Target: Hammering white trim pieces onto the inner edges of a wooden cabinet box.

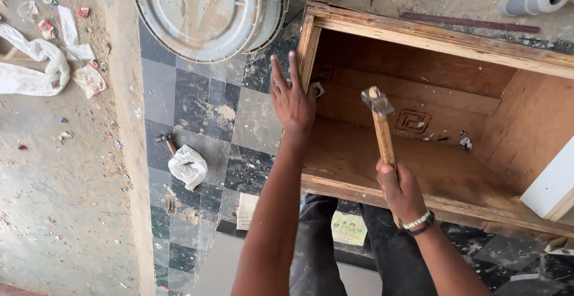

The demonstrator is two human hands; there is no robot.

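plywood makes up the open box [442,170] that both hands work at, its raw edges showing layered strips and its inner faces a reddish brown. the left hand [292,101] reaches forward on a straight arm and rests against the box's left wall at the front edge, fingers spread and pointing up, palm turned to the wood; it holds nothing that can be seen, though a small metal bracket [317,88] sits just beside its fingertips on the inside of that wall. the right hand [402,189] is wrapped firmly around the lower part of a hammer [382,131], wrist bent slightly, a beaded band on the wrist. the hammer has a pale wooden handle, worn and scuffed, and a small grey metal head that hangs raised inside the box, above its lower panel and clear of the wood.

inside the box lie only a few small scraps near the back right corner, too small to tell apart. a white plastic bucket [209,12] lies on the chequered floor beyond the left hand; whether anything is in it cannot be told. a second hammer [167,142] lies on the tiles near a crumpled white bag [188,165].
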